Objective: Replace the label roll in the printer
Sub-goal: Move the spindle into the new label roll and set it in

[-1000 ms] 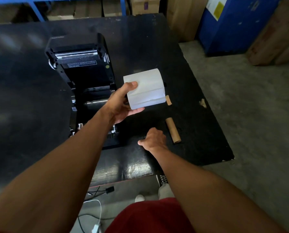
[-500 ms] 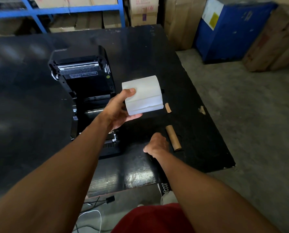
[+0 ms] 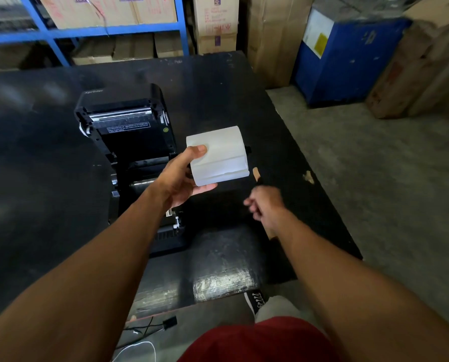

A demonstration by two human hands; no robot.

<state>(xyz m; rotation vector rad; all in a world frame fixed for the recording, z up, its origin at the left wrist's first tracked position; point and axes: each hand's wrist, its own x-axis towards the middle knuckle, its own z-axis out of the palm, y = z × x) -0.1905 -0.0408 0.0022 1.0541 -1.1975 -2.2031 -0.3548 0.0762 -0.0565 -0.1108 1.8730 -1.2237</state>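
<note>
Holding white label roll (image 3: 218,155) in our left hand (image 3: 181,178), beside the open printer (image 3: 129,142).
Right hand (image 3: 266,205) blurred above the bench (image 3: 48,178); its fingers' state we cannot tell.

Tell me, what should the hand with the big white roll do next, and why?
Probably carry the label roll a little to the left and lower it into the printer. The left hand holds the roll up in the air just beside the printer, whose lid is flipped open with the bay showing. The right hand is blurred, so I can't tell what it's doing.
</note>
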